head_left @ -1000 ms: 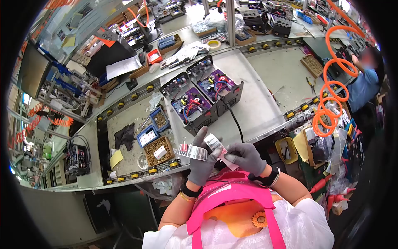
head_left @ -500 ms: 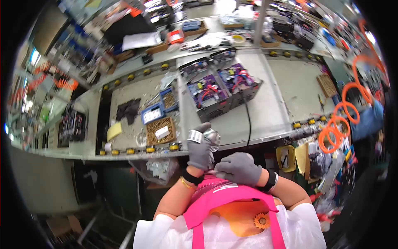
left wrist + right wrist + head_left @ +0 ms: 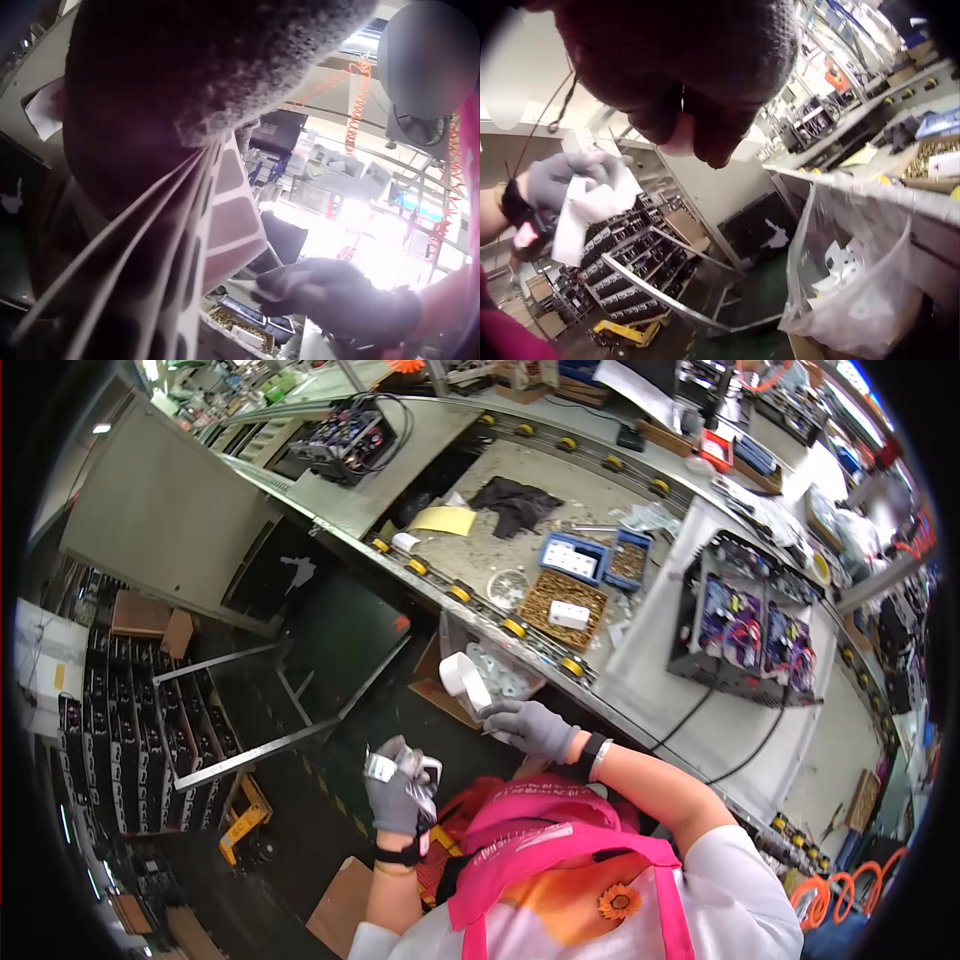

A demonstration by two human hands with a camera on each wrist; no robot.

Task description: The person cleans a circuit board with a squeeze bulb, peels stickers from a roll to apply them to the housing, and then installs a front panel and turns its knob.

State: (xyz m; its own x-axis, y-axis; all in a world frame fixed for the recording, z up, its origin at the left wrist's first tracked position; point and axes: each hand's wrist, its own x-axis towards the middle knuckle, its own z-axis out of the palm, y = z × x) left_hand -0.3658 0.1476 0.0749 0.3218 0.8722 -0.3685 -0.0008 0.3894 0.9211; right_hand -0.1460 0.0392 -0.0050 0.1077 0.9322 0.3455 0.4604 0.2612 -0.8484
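Note:
My left hand (image 3: 393,800), gloved in grey, is low at the left of the pink apron and grips a folded strip of labels (image 3: 234,202). Several layers of it hang below the fingers in the left wrist view, and a white end (image 3: 571,229) dangles in the right wrist view. My right hand (image 3: 540,730), also gloved, is near the bench edge, thumb and fingertips pinching a small pale piece (image 3: 679,136). A curled white paper strip (image 3: 463,678) reaches to those fingertips in the head view, overlapping a clear plastic bag (image 3: 855,300) of white scraps.
On the bench stand a cardboard box of brass-coloured parts (image 3: 562,607), blue bins (image 3: 603,560) and two open black units (image 3: 750,620) with cables. Rollers line the bench edge. At the left are a metal frame (image 3: 240,760), racked black units (image 3: 130,740) and a yellow pallet jack (image 3: 245,820).
The head view has swung left, toward the floor and racks. The hands have moved apart: the left with the labels goes down and left, the right stretches out toward the plastic bag.

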